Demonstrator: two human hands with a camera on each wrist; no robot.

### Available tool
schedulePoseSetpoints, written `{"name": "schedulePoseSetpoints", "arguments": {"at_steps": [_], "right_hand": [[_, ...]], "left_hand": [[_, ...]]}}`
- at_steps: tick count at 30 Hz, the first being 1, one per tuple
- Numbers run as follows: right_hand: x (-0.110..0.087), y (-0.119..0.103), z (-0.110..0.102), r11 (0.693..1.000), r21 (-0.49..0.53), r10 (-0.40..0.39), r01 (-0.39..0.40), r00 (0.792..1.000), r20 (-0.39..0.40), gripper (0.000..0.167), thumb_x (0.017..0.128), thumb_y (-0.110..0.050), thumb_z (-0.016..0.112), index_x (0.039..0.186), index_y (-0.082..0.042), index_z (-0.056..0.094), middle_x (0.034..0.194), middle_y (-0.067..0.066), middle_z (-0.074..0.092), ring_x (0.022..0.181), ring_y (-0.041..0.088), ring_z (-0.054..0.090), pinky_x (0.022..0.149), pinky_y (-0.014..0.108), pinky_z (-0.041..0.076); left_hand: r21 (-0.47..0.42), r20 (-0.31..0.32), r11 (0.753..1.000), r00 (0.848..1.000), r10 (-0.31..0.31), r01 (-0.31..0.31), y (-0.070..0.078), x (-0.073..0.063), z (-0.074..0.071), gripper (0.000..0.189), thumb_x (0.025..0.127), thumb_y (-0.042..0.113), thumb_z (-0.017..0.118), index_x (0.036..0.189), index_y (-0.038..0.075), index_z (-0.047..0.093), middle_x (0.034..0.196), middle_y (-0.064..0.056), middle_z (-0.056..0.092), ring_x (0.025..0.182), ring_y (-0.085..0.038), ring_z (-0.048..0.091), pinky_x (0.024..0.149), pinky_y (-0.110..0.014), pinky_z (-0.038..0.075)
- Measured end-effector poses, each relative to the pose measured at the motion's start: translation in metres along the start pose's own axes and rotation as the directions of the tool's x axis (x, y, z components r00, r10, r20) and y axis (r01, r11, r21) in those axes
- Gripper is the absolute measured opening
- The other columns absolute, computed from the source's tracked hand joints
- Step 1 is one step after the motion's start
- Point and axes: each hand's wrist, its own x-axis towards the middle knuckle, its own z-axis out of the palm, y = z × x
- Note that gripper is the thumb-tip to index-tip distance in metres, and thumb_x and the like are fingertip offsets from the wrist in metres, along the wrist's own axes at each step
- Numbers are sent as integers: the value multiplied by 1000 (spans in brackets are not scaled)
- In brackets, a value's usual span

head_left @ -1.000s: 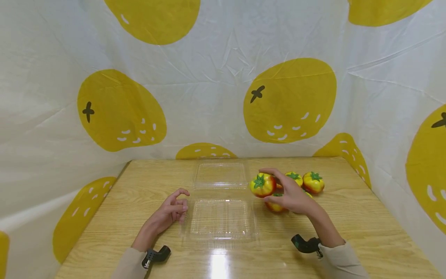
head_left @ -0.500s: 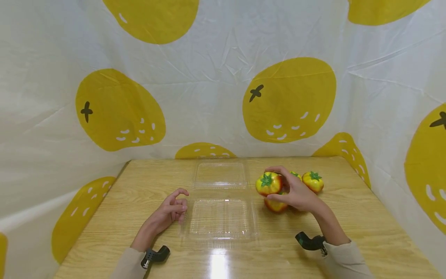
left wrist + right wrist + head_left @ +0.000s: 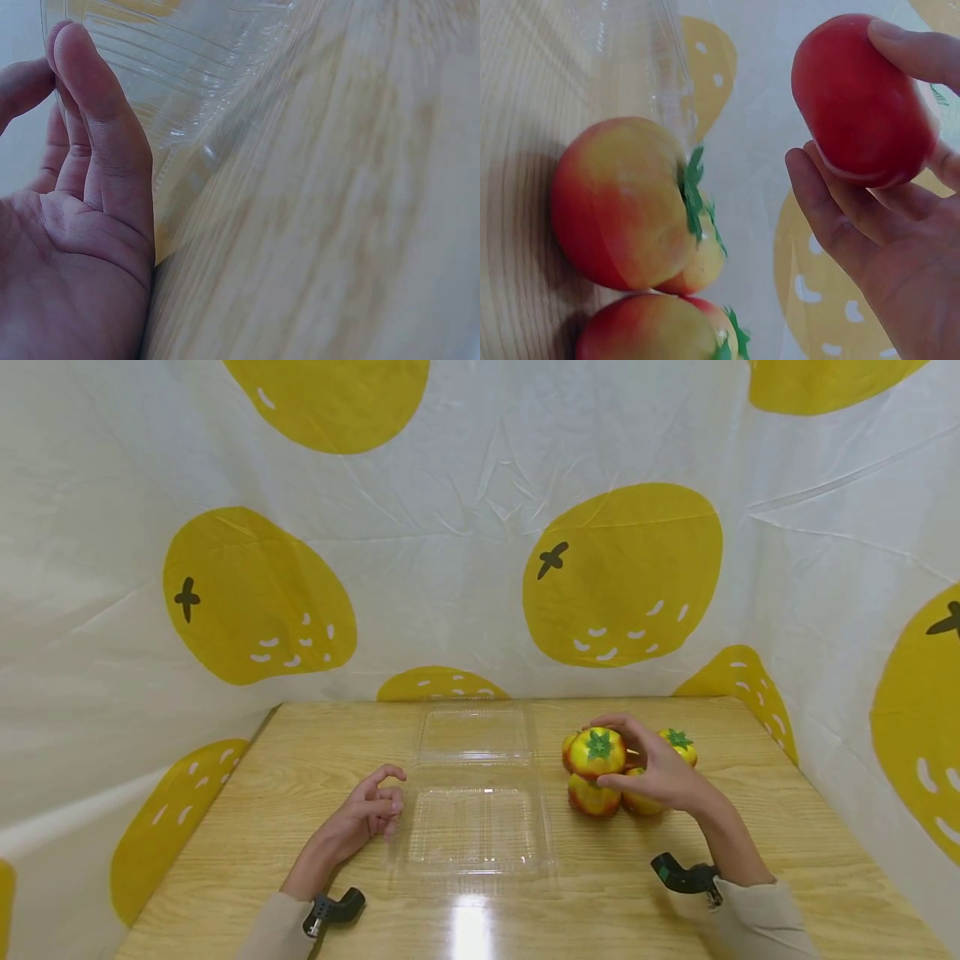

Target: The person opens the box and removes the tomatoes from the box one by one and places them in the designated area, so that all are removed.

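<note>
My right hand (image 3: 651, 768) grips a yellow-and-red toy tomato (image 3: 597, 753) with a green leafy top, thumb on the near side and fingers on the far side. Its smooth red underside shows in the right wrist view, raised above the other toy tomatoes (image 3: 622, 202). Several of these sit grouped below and around the hand, partly hidden by it. At the left side of a clear hinged plastic container (image 3: 474, 831), my left hand (image 3: 367, 814) rests with loosely bent fingers, holding nothing. In the left wrist view its fingertips overlap the container's clear wall (image 3: 172, 52).
The container's lid (image 3: 474, 735) lies folded back toward the far edge of the wooden table (image 3: 330, 735). A pale curtain (image 3: 450, 593) with printed yellow fruit hangs behind the table and along both sides. Each wrist carries a black camera mount (image 3: 686, 872).
My right hand has moved to the right with the toy tomato, away from the container, over the group. A tomato behind the held one has come into view. The left hand stays put.
</note>
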Motion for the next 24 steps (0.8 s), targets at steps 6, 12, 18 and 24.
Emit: {"name": "schedulePoseSetpoints", "arguments": {"at_steps": [6, 12, 18, 24], "right_hand": [[-4, 3, -10, 999, 39, -35, 35, 999, -11, 67, 85, -1, 81, 142, -4, 45, 142, 8, 56, 117, -3, 60, 94, 18, 54], [-10, 2, -21, 999, 40, 14, -13, 1000, -9, 67, 87, -4, 80, 144, -6, 43, 140, 3, 54, 116, 0, 60, 94, 20, 55], [-15, 3, -29, 997, 4, 80, -80, 997, -23, 66, 89, -9, 80, 143, -7, 42, 139, 9, 52, 117, 0, 58, 95, 18, 54], [-19, 7, -37, 995, -11, 97, -97, 995, -32, 66, 89, -9, 80, 143, -4, 42, 137, 9, 52, 115, 0, 58, 93, 16, 53]], "left_hand": [[-7, 0, 1000, 1000, -1, 1, 1, 1, 1, 38, 101, -8, 42, 132, 15, 43, 86, 6, 68, 62, -8, 64, 58, -23, 56], [-9, 3, 1000, 1000, 1, -1, 0, 2, 1, 38, 101, -8, 43, 132, 14, 42, 85, 5, 66, 62, -8, 64, 58, -23, 57], [-5, 2, 1000, 1000, -2, 2, 0, 1, 0, 38, 101, -8, 43, 133, 13, 41, 84, 5, 65, 62, -8, 64, 58, -23, 56], [-13, 7, 1000, 1000, -2, 2, -1, 0, -1, 39, 101, -9, 41, 132, 15, 42, 83, 4, 65, 61, -9, 63, 58, -23, 56]]}}
